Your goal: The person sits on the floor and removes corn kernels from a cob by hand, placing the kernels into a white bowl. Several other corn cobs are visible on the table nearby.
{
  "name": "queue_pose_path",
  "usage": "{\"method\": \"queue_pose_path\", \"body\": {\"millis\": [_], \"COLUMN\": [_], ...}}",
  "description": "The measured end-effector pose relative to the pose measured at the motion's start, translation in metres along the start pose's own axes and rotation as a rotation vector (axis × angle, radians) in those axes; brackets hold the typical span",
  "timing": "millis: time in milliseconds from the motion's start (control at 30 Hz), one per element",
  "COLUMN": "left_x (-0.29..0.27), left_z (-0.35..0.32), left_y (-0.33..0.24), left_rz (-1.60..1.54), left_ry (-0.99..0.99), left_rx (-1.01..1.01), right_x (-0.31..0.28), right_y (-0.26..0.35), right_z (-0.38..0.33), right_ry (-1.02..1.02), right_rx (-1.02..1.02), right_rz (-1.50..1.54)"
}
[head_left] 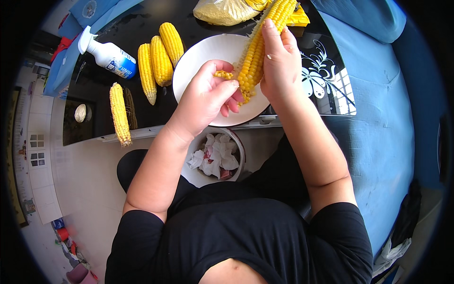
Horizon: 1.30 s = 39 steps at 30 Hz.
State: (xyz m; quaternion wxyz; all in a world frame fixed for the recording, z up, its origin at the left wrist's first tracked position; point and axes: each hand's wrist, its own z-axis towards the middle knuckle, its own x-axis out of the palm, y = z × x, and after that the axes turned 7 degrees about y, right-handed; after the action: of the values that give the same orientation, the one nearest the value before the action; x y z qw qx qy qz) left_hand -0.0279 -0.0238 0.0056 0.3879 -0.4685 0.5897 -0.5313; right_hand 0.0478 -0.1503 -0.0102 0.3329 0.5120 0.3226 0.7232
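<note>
Head view, upper centre: right hand [282, 61] fingers wrap a long yellow partly stripped corn cob [257, 49] over a round white plate [198, 57]; left hand [208, 97] fingers pinch loose yellow kernels [223, 74] beside it

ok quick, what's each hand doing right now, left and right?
Left hand: fingers curled, pinching loose corn kernels off the cob.
Right hand: closed around the corn cob, holding it over the white plate.
</note>
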Motion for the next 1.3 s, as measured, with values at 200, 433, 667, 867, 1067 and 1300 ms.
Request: {"method": "queue_pose_path", "body": {"millis": [200,433,667,867,1067,1300], "left_x": [0.0,0.0,0.004,0.0,0.007,0.005], "left_z": [0.004,0.005,0.005,0.007,0.006,0.006], "left_y": [0.002,0.008,0.002,0.002,0.002,0.005], "left_rz": [-0.441,-0.652,-0.62,-0.435,-0.134,-0.232], "left_ry": [-0.044,-0.064,-0.073,-0.066,-0.113,-0.126], "left_rx": [-0.054,0.005,0.037,0.06,0.101,0.094], "right_x": [0.003,0.004,0.002,0.001,-0.003,-0.003], "right_y": [0.0,-0.002,0.004,0.005,-0.002,-0.006], "right_z": [-0.001,-0.001,-0.001,0.0,0.002,-0.001], "right_ry": [-0.034,-0.076,-0.212,-0.226,-0.192,-0.156], "right_rx": [-0.101,-0.113,-0.005,0.005,-0.032,-0.062], "right_rz": [0.038,0.084,0.086,0.097,0.069,0.032]}}
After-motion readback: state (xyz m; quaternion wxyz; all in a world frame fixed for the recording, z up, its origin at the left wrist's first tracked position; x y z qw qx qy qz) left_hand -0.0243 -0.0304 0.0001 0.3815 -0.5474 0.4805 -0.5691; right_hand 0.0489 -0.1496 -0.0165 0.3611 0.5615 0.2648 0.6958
